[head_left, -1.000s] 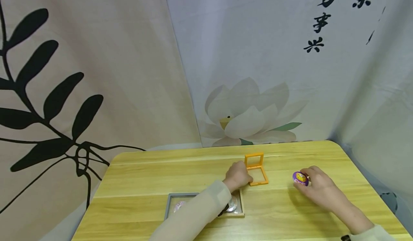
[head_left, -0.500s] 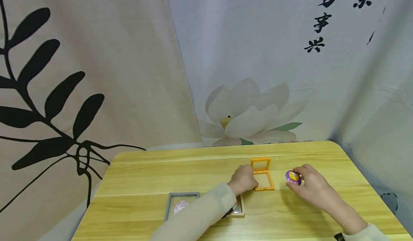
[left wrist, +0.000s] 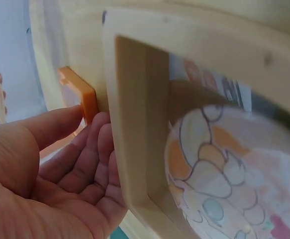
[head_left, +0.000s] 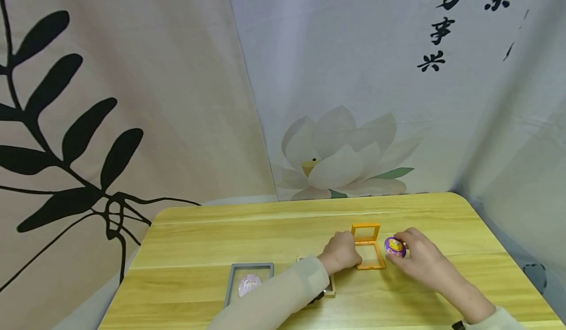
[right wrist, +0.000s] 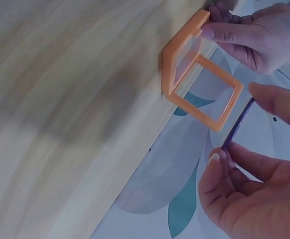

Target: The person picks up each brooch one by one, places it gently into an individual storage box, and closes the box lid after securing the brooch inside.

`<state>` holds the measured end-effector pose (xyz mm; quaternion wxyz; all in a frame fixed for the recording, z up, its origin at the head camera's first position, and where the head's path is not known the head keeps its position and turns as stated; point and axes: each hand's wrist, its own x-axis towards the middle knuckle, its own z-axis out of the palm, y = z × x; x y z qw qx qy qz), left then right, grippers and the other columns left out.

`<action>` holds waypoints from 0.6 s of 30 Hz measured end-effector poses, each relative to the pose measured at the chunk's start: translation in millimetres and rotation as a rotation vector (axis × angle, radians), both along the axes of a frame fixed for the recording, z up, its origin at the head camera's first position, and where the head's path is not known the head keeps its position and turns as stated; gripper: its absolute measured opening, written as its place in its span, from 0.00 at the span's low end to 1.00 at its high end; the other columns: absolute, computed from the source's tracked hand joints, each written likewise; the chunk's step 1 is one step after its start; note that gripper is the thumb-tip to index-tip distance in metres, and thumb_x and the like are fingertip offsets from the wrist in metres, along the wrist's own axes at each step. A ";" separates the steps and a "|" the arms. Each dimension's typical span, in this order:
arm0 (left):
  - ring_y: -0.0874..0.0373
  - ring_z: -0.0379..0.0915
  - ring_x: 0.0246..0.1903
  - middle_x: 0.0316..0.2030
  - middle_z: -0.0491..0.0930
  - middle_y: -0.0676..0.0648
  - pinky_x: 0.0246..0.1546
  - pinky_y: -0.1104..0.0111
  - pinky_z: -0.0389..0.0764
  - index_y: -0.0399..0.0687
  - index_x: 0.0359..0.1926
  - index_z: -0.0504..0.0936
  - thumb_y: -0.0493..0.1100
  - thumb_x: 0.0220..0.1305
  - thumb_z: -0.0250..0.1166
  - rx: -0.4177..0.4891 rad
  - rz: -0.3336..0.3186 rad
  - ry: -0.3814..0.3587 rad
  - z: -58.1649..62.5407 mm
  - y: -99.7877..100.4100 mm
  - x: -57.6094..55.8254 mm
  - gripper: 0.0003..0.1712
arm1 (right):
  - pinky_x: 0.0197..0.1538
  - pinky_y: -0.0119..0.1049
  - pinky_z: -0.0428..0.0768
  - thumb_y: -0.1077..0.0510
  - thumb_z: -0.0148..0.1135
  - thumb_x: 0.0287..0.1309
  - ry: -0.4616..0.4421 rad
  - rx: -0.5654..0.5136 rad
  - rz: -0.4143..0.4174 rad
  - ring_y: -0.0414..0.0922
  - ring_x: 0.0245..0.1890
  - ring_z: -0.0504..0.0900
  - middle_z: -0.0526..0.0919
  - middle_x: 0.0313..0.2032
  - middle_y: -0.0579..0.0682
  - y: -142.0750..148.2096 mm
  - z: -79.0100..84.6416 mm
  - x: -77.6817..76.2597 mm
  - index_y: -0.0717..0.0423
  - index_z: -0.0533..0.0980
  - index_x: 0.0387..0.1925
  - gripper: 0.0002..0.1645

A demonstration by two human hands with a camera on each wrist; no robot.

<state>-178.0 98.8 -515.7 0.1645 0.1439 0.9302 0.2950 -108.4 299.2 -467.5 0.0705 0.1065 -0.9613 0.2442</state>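
In the head view, my left hand [head_left: 341,253] grips the left edge of an orange hinged display frame [head_left: 370,266], which stands unfolded with its lid upright and has clear panes. Its thumb lies against the frame's edge in the left wrist view. To the right, my right hand [head_left: 422,260] pinches a thin round purple badge [head_left: 395,247] with a yellow cartoon figure, held tilted above the table by the rim. The right wrist view has this badge [right wrist: 239,123] edge-on between thumb and fingers, close to the orange frame's raised lid [right wrist: 229,82].
On the wooden table [head_left: 190,241] lies a grey frame [head_left: 232,282] with a pale pink round badge [head_left: 249,284] inside. A cream frame [head_left: 331,290] sits under my left forearm, mostly hidden; the left wrist view gives its round picture badge [left wrist: 209,174]. Printed cloth hangs behind.
My left hand has slid the orange frame right and nearer to me. My right hand has brought the purple badge leftward, close to the frame's right side.
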 end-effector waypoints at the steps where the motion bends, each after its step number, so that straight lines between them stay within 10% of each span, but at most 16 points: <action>1: 0.62 0.47 0.09 0.10 0.47 0.56 0.10 0.70 0.54 0.54 0.11 0.58 0.34 0.52 0.74 -0.008 -0.002 0.002 1.0 0.6 2.2 0.32 | 0.37 0.39 0.82 0.55 0.82 0.52 -0.004 0.001 0.002 0.44 0.37 0.80 0.80 0.40 0.52 -1.3 -0.6 0.5 0.71 0.81 0.47 0.28; 18: 0.63 0.55 0.09 0.09 0.60 0.54 0.10 0.71 0.58 0.50 0.12 0.65 0.35 0.51 0.75 -0.077 -0.004 -0.002 17.4 0.0 28.5 0.26 | 0.40 0.37 0.82 0.56 0.82 0.51 0.009 0.012 0.053 0.39 0.37 0.78 0.79 0.39 0.46 -18.8 -18.5 5.5 0.63 0.83 0.43 0.22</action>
